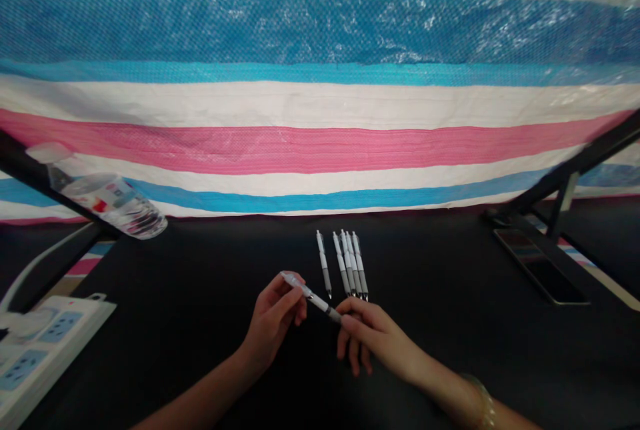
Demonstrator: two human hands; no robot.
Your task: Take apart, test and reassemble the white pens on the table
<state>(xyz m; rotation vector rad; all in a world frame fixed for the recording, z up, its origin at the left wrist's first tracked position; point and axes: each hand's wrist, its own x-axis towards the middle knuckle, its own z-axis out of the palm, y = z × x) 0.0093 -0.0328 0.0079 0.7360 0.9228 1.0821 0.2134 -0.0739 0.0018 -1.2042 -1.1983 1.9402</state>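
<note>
My left hand point(274, 323) pinches the upper end of a white pen point(310, 295) that slants down to the right. My right hand point(373, 338) grips the pen's dark tip end between thumb and fingers. Both hands hover just above a black table point(200, 323). Beyond them several white pens point(351, 263) lie side by side, tips toward me, with one more pen point(324, 263) set apart to their left.
A clear water bottle point(107, 200) stands at the left. A white power strip point(35, 350) lies at the near left corner. A dark phone point(540, 265) rests at the right by a black stand leg. A striped blue, white and pink tarp point(320, 117) hangs behind the table.
</note>
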